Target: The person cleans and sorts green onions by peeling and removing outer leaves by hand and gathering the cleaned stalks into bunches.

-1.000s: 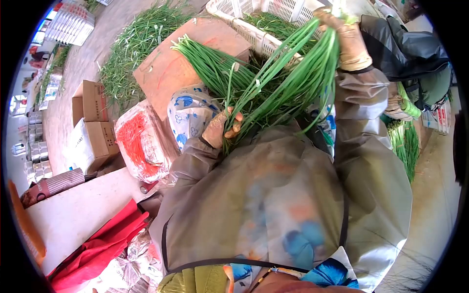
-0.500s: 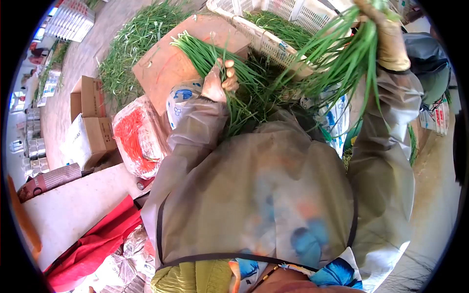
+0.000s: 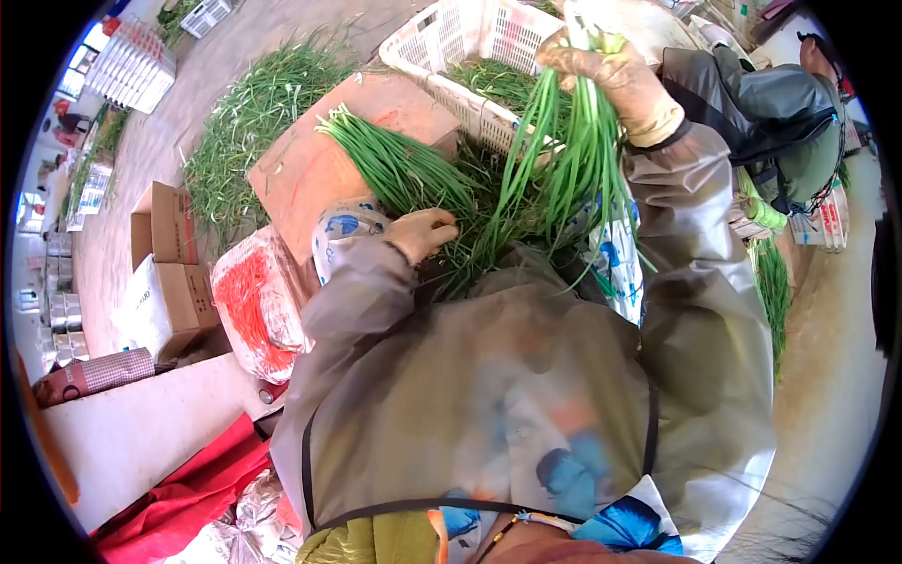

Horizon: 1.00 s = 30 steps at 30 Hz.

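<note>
Gloved and raised at the upper right, my right hand is closed round the pale stalk ends of a green bunch, whose leaves hang down. My left hand is lower, over the loose greens near my lap. Its fingers are curled together, and whether they hold anything is too small to tell. Just above it a second bunch of green stalks lies partly on a brown board, pale ends pointing to the upper left.
A white plastic crate with greens stands beyond the board. A heap of loose greens lies on the floor at the left, near a cardboard box and a package with red ties. Another person is at the upper right.
The right hand swung out to the right with its bunch, then came back left. My left hand rose to the lying bunch, then dropped back down toward my lap.
</note>
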Motion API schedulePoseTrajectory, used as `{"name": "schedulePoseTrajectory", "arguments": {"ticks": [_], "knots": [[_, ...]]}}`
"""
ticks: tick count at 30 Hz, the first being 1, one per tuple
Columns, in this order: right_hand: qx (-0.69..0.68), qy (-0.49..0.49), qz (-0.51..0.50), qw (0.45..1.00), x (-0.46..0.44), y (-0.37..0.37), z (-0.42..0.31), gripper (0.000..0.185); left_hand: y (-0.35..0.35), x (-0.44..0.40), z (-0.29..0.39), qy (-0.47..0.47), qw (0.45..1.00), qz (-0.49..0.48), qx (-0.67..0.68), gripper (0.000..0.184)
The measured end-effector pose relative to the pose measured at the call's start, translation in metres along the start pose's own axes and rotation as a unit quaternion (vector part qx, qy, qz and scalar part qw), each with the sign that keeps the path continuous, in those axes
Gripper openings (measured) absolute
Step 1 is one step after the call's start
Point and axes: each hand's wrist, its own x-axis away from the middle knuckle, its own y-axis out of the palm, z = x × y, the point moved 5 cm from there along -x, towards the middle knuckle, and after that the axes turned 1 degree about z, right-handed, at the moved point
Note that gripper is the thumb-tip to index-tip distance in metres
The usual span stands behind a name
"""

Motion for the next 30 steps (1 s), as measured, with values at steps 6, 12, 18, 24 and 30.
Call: {"name": "schedulePoseTrajectory", "arguments": {"ticks": [6,12,18,24,30], "knots": [[-0.015,0.026,-0.024,0.999,-0.009,0.027,0.01,0.023,-0.068,0.048,0.03,0.084,0.935,0.184,0.292,0.015],[-0.052,0.1,-0.021,0.993,-0.009,0.077,0.03,0.022,-0.078,0.044,0.098,0.289,0.865,0.3,0.279,0.02],[-0.001,0.124,-0.021,0.992,0.0,0.087,0.046,0.033,-0.055,0.029,0.093,0.259,0.897,0.336,0.122,0.014],[0.1,0.158,0.001,0.982,-0.001,0.068,0.063,0.038,-0.031,0.025,0.049,0.163,0.931,0.303,-0.122,0.017],[0.032,0.164,-0.063,0.984,0.002,0.097,0.068,0.033,-0.055,0.046,0.092,0.26,0.898,0.341,0.1,0.035]]}}
